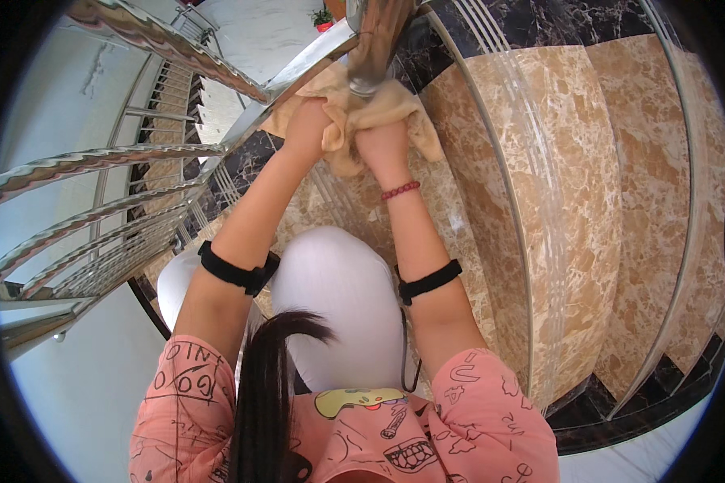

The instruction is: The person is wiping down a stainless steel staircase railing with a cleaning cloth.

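Observation:
A tan cloth [393,108] is bunched around the lower part of a shiny metal newel post [377,45] at the top of the view. My left hand [307,127] grips the cloth on the post's left side, beside the metal bottom rail [241,133]. On the other side my right hand [383,148] holds the same cloth, its fingers partly covered by a fold. The post's foot is hidden behind cloth and hands. A red bead bracelet [400,191] circles my right wrist.
Twisted metal balusters [109,160] run along the left. Brown marble stair steps [568,181] with metal nosing strips [507,169] curve up the right side. Below on the left, another stair flight [163,115] shows through the railing. A potted plant [322,19] stands far below.

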A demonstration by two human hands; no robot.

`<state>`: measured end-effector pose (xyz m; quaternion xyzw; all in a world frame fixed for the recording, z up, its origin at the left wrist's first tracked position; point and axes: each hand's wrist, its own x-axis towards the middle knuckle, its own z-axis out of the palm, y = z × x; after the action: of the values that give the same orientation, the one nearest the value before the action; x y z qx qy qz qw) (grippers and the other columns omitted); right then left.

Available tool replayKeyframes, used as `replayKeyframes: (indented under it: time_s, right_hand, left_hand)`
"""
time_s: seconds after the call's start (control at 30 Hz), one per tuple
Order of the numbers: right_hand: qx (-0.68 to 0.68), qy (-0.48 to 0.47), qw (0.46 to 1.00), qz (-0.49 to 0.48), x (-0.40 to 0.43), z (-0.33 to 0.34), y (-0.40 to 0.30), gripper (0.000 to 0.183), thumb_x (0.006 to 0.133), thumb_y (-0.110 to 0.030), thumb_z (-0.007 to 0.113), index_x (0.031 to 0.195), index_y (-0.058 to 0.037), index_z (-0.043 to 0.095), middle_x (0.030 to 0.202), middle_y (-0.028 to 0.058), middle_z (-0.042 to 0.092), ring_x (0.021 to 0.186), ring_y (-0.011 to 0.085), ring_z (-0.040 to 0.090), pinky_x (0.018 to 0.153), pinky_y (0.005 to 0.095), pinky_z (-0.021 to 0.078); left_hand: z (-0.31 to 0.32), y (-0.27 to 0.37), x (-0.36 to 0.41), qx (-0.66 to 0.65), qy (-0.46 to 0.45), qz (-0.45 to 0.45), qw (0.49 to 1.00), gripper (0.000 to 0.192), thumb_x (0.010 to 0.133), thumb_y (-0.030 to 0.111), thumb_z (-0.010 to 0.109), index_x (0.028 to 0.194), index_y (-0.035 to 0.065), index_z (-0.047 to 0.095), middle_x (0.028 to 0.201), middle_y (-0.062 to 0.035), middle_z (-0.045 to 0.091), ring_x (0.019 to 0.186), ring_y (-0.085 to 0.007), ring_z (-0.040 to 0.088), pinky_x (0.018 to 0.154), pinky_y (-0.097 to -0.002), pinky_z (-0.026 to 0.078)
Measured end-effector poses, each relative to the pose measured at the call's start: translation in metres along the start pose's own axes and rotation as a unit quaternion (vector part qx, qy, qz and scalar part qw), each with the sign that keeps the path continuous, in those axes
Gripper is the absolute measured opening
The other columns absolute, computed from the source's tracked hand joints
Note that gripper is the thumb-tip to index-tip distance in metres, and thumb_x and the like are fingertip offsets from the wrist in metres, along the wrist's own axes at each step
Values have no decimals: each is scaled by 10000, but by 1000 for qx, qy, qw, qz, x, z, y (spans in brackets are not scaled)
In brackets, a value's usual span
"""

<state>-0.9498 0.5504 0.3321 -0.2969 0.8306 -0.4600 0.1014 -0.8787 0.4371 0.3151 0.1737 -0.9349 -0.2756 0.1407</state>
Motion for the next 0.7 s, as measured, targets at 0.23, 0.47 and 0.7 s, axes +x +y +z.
replayKeyframes:
  time_s: [0.23, 0.47, 0.7]
  right_hand:
    - [13, -10, 997, -77, -16, -1, 10, 209, 737, -193, 579, 805, 4, 578, 843, 198, 576, 856, 349, 539, 740, 400, 427]
    - [-64, -64, 995, -53, 41, -9, 18, 150, 686, -157, 566, 726, -12, 569, 732, 171, 577, 740, 327, 558, 628, 403, 438]
    - [-17, 42, 998, -36, -20, 14, 1, 204, 698, -166, 574, 842, -21, 567, 847, 182, 575, 829, 346, 536, 702, 408, 425]
  left_hand:
    - [3, -8, 2, -14, -1, 107, 994, 169, 695, 170, 525, 765, 24, 572, 766, -156, 587, 753, -328, 552, 651, -375, 434]
    - [-1, 5, 8, 34, -83, 45, 995, 165, 689, 150, 532, 790, 29, 583, 777, -164, 584, 793, -327, 541, 679, -395, 427]
    - [6, -4, 3, -10, -1, 53, 999, 151, 663, 119, 539, 774, 24, 579, 836, -164, 583, 819, -328, 535, 702, -389, 427]
